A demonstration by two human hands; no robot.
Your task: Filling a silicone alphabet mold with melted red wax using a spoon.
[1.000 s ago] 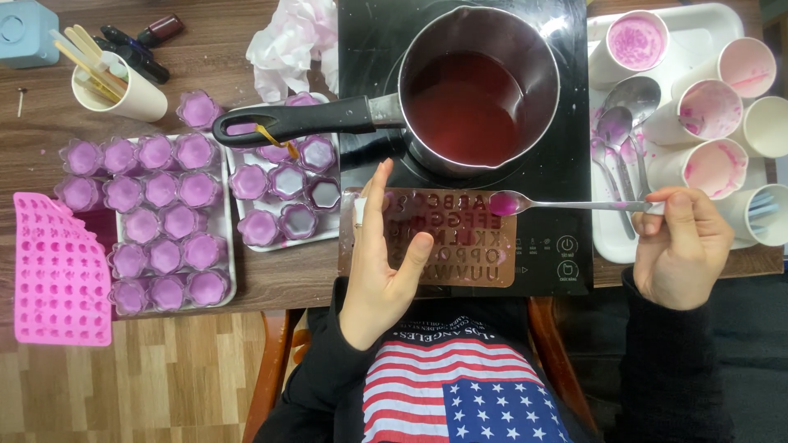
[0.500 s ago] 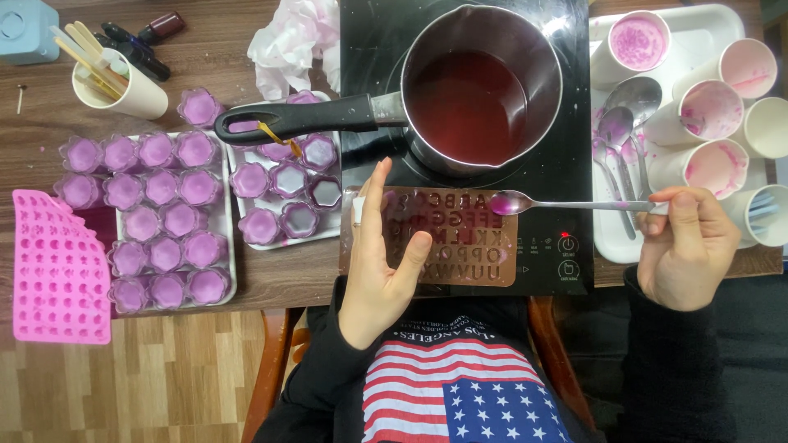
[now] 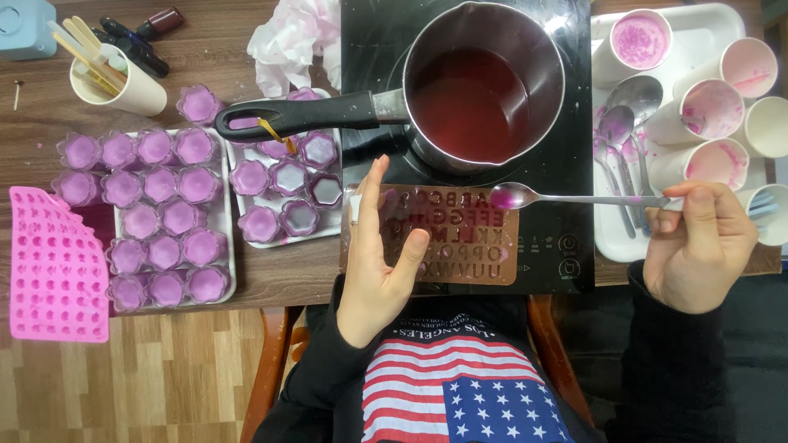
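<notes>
— What was the right hand (image 3: 698,246) doing?

— It pinched the end of a long metal spoon (image 3: 574,198) between thumb and fingers, holding it level. The bowl of the spoon carried a little pink liquid and sat over the upper right corner of the brown letter mould (image 3: 460,238).

— And the left hand (image 3: 377,262)?

— Open and flat, fingers stretched and close together, resting along the left edge of the mould with the thumb angled across its letters. It gripped nothing.

— Where did the mould lie?

— On the near edge of the black cooktop (image 3: 369,49), directly in front of the person, just below the saucepan (image 3: 484,82). The pan held dark red liquid, and its black handle pointed left over a white tray (image 3: 246,238) of small purple-filled cups.

— What else was about?

— A second tray (image 3: 226,246) of purple-filled cups lay further left, with a pink silicone mould (image 3: 53,267) beside it at the table edge. To the right, a white tray (image 3: 607,238) held pink-stained paper cups and two spare spoons. A paper cup of wooden sticks (image 3: 115,78) stood at the far left, with crumpled tissue (image 3: 295,37) near the cooktop
</notes>
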